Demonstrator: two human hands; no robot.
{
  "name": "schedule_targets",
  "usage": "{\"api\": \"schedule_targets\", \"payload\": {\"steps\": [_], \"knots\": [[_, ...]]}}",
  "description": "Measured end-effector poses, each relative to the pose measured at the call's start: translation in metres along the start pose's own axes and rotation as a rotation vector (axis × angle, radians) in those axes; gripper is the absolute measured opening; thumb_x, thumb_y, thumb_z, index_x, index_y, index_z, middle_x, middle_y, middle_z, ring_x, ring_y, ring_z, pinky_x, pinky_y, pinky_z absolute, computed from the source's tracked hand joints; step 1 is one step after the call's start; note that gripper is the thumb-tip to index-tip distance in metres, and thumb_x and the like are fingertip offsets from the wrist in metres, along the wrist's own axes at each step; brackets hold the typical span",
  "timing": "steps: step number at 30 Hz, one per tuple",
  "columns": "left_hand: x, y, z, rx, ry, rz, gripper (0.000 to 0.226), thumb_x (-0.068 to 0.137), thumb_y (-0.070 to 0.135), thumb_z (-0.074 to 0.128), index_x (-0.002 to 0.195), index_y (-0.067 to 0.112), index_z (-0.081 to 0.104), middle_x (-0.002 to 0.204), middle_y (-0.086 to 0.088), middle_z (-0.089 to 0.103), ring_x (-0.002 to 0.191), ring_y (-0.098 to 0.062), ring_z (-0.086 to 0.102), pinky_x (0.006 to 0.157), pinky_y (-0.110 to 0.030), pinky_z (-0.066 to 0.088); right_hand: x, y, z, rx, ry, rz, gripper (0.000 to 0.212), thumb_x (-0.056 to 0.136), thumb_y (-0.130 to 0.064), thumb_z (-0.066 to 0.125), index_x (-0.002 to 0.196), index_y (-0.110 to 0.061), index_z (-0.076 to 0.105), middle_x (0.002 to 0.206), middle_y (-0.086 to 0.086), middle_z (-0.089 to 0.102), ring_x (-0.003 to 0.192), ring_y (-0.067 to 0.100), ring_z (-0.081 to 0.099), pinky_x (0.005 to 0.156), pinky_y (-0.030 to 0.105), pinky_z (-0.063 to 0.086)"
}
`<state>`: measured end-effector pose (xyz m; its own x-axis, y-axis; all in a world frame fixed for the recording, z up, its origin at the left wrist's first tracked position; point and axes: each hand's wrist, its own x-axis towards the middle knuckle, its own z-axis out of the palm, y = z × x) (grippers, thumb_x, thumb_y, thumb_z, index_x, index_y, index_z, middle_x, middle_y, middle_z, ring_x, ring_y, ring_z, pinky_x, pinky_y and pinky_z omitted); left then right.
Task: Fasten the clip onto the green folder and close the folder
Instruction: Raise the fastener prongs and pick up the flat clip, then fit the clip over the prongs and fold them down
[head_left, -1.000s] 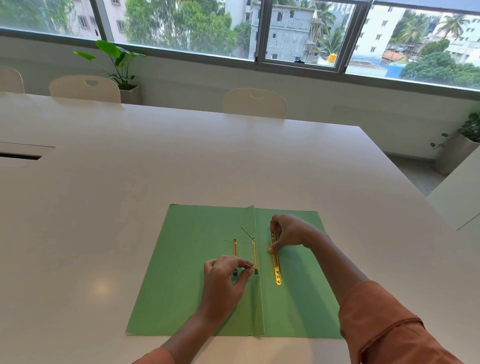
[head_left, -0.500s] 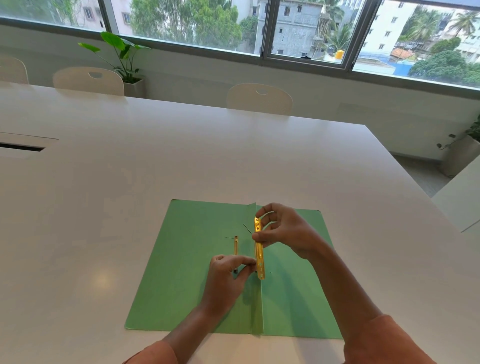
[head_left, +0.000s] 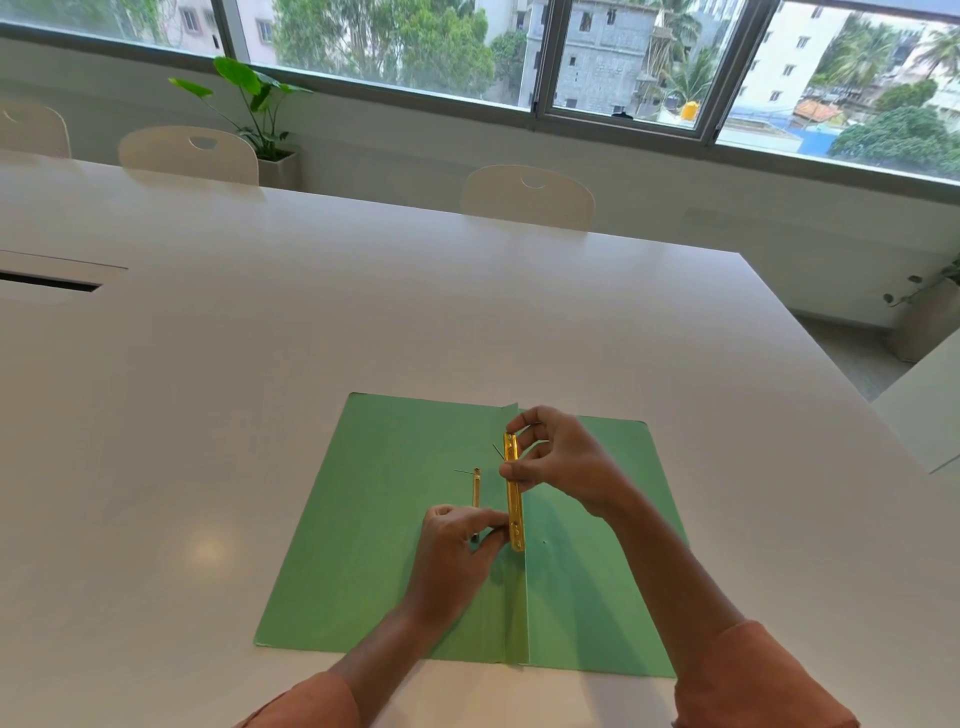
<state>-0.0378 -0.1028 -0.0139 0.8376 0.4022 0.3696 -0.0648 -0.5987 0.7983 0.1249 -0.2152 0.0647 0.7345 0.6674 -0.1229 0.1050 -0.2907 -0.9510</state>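
Note:
The green folder (head_left: 384, 551) lies open and flat on the white table (head_left: 311, 322), its centre fold standing up as a narrow strip. My right hand (head_left: 563, 460) pinches the upper part of a long gold clip bar (head_left: 514, 512) and holds it upright along the fold. My left hand (head_left: 457, 558) rests on the left flap, its fingertips pinching at the lower end of the fold beside the bar's bottom. A thin gold prong strip (head_left: 476, 488) lies on the left flap, with a fine prong sticking out at its top.
White chairs (head_left: 527, 195) stand along the far edge of the table, and a potted plant (head_left: 260, 111) is behind them under the window. A dark cable slot (head_left: 49, 280) is set into the table at the far left. The table's right edge runs close to the folder.
My right hand lifted the gold bar off the right flap and brought it left to the centre fold, holding it upright there. My left hand stayed by the lower prong.

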Motion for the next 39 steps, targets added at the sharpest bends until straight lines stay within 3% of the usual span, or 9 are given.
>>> {"api": "schedule_targets", "payload": {"steps": [4, 7, 12, 16, 19, 24, 39], "knots": [[0.003, -0.001, -0.003, -0.050, -0.046, 0.000, 0.021, 0.079, 0.011, 0.088, 0.095, 0.024, 0.085, 0.091, 0.016, 0.080, 0.079, 0.003, 0.071, 0.081, -0.042, 0.057, 0.002, 0.004, 0.003, 0.013, 0.021, 0.006, 0.053, 0.072, 0.007, 0.089, 0.115, -0.004, 0.060, 0.087, 0.013, 0.065, 0.069, 0.026, 0.072, 0.067, 0.042, 0.067], [0.011, -0.003, -0.008, -0.109, -0.064, 0.026, 0.025, 0.080, -0.005, 0.083, 0.096, 0.013, 0.085, 0.095, 0.004, 0.082, 0.085, -0.004, 0.076, 0.080, -0.036, 0.063, 0.003, 0.007, 0.005, 0.050, 0.057, 0.023, 0.053, 0.071, 0.009, 0.090, 0.113, -0.002, 0.059, 0.080, 0.014, 0.069, 0.069, 0.028, 0.074, 0.068, 0.045, 0.067], [0.035, -0.008, -0.011, -0.069, 0.083, -0.076, 0.025, 0.090, -0.006, 0.072, 0.108, 0.009, 0.080, 0.103, -0.002, 0.080, 0.091, -0.012, 0.074, 0.085, -0.027, 0.060, 0.003, 0.013, 0.006, 0.065, 0.088, 0.015, 0.054, 0.067, 0.005, 0.094, 0.112, 0.000, 0.064, 0.086, 0.031, 0.073, 0.069, 0.032, 0.077, 0.067, 0.042, 0.067], [0.062, -0.004, -0.007, -0.072, 0.022, -0.146, 0.036, 0.091, 0.002, 0.073, 0.127, 0.005, 0.071, 0.110, -0.005, 0.077, 0.086, -0.022, 0.069, 0.091, -0.038, 0.057, 0.004, 0.015, 0.009, 0.067, 0.080, -0.006, 0.058, 0.063, -0.010, 0.098, 0.111, -0.002, 0.067, 0.082, 0.024, 0.076, 0.070, 0.033, 0.078, 0.069, 0.042, 0.067], [0.074, -0.004, -0.003, -0.121, -0.018, -0.198, 0.029, 0.092, 0.002, 0.072, 0.119, 0.009, 0.077, 0.095, -0.006, 0.079, 0.083, -0.022, 0.072, 0.087, -0.039, 0.058, 0.004, 0.018, 0.011, 0.064, 0.084, -0.021, 0.055, 0.065, -0.006, 0.098, 0.111, -0.004, 0.068, 0.083, 0.022, 0.077, 0.070, 0.031, 0.079, 0.067, 0.038, 0.066], [0.074, -0.007, 0.003, -0.260, -0.084, -0.204, 0.020, 0.090, 0.000, 0.073, 0.100, 0.014, 0.084, 0.089, 0.002, 0.082, 0.084, -0.010, 0.076, 0.084, -0.031, 0.060, 0.005, 0.018, 0.012, 0.050, 0.096, -0.024, 0.053, 0.067, -0.002, 0.096, 0.111, -0.005, 0.068, 0.079, 0.015, 0.077, 0.067, 0.026, 0.077, 0.065, 0.033, 0.066], [0.075, -0.014, 0.004, -0.322, -0.116, -0.191, 0.014, 0.089, 0.004, 0.076, 0.099, 0.010, 0.084, 0.090, -0.003, 0.082, 0.088, -0.018, 0.076, 0.084, -0.044, 0.060, 0.008, 0.025, 0.010, -0.014, 0.104, -0.007, 0.052, 0.065, -0.009, 0.098, 0.110, -0.010, 0.070, 0.079, 0.015, 0.077, 0.066, 0.027, 0.077, 0.069, 0.040, 0.067]]}}
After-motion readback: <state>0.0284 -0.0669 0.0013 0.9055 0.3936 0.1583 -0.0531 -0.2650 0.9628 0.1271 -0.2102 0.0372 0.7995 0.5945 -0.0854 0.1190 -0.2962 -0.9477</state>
